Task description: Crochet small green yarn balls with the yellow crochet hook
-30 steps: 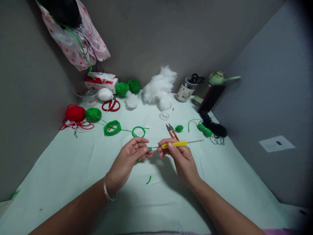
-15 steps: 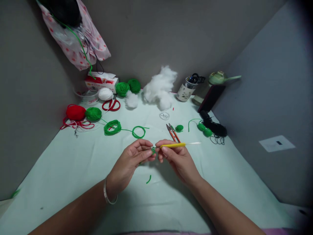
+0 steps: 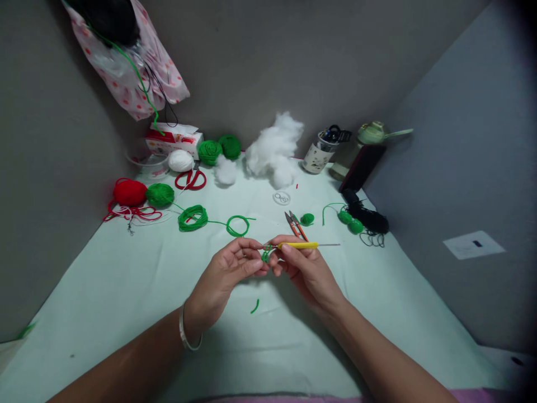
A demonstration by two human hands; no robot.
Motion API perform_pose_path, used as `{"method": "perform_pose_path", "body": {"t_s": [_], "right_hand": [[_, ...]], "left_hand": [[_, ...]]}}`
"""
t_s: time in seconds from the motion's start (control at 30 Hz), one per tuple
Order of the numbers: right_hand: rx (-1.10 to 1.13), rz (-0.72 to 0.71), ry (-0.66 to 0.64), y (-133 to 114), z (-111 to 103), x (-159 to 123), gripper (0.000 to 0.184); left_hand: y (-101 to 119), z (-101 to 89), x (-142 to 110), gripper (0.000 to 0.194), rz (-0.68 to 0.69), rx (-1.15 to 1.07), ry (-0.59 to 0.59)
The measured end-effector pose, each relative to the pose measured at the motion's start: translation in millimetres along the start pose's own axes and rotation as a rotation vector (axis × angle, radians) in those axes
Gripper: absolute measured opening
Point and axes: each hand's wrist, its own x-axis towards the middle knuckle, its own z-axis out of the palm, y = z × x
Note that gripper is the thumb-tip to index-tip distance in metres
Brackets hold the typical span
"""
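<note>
Between thumb and fingers, my right hand (image 3: 308, 271) grips a crochet hook (image 3: 298, 245) by its yellow handle, with one metal end pointing right. The other end reaches left to a small piece of green yarn work (image 3: 265, 256). My left hand (image 3: 229, 266) pinches that piece, and its fingertips partly hide it. Both hands are close together above the table. Beyond them a green yarn loop (image 3: 238, 225) lies linked by a strand to a coil of green yarn (image 3: 193, 218). Thread snips (image 3: 296, 225) with orange handles lie just behind my right hand.
White stuffing (image 3: 272, 148) sits at the back, near a cup of tools (image 3: 320, 154). A red yarn ball (image 3: 130, 192) and red-handled scissors (image 3: 190, 180) are at left. Black yarn (image 3: 371, 217) lies by the right wall. A short green yarn scrap (image 3: 255, 306) rests in front of my hands.
The crochet hook has risen slightly and turned more level, drawing the green yarn up with it. My left hand still pinches the work. Objects on the table have stayed put.
</note>
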Motion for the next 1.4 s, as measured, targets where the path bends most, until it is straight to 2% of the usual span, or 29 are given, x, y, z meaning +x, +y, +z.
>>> {"method": "perform_pose_path", "body": {"t_s": [0.17,0.37,0.63,0.73,0.8,0.87,0.93,1.03,1.1,1.17,1.23,1.3,1.4], "right_hand": [[0.005,-0.009,0.020,-1.9,0.2,0.4,0.019],[-0.007,-0.035,0.009,-4.0,0.0,0.6,0.022],[0.018,-0.036,-0.038,-3.5,-1.5,-2.2,0.017],[0.047,-0.023,-0.045,-4.8,-1.4,-2.9,0.016],[0.054,-0.014,-0.034,-6.2,-1.6,-3.3,0.017],[0.056,-0.008,-0.022,-7.6,-1.7,-3.7,0.018],[0.059,-0.005,-0.014,-8.7,-1.6,-3.9,0.019],[0.059,-0.015,-0.007,-9.1,-0.5,-4.1,0.018],[0.051,-0.031,-0.014,-8.2,0.4,-4.5,0.016],[0.044,-0.045,-0.039,-6.3,1.4,-5.4,0.015],[0.050,-0.045,-0.072,-3.8,2.5,-6.8,0.014],[0.062,-0.031,-0.101,-1.9,3.9,-8.3,0.013],[0.067,-0.007,-0.126,-0.9,5.9,-10.4,0.013]], "left_hand": [[-0.1,-0.4,1.3,0.027,0.008,0.048,0.009],[2.4,-0.6,1.0,0.029,-0.009,0.083,-0.034],[4.7,0.2,0.3,0.028,-0.027,-0.073,0.011],[12.2,-3.9,2.2,0.027,-0.040,0.007,0.020],[19.7,-7.5,2.7,0.021,0.066,0.207,0.099],[26.5,-9.4,1.8,0.015,0.250,0.365,0.239],[29.6,-7.5,-0.7,0.018,0.332,0.308,0.284],[23.9,2.7,-5.8,0.037,0.194,0.075,0.130],[15.5,11.4,-9.1,0.047,0.100,0.005,0.052],[7.3,18.4,-11.9,0.049,0.068,-0.057,-0.011],[2.5,21.8,-13.9,0.042,0.103,-0.135,-0.036],[1.7,21.2,-15.0,0.037,0.176,-0.164,0.012],[3.8,14.2,-14.7,0.051,0.307,-0.045,0.109]]}}
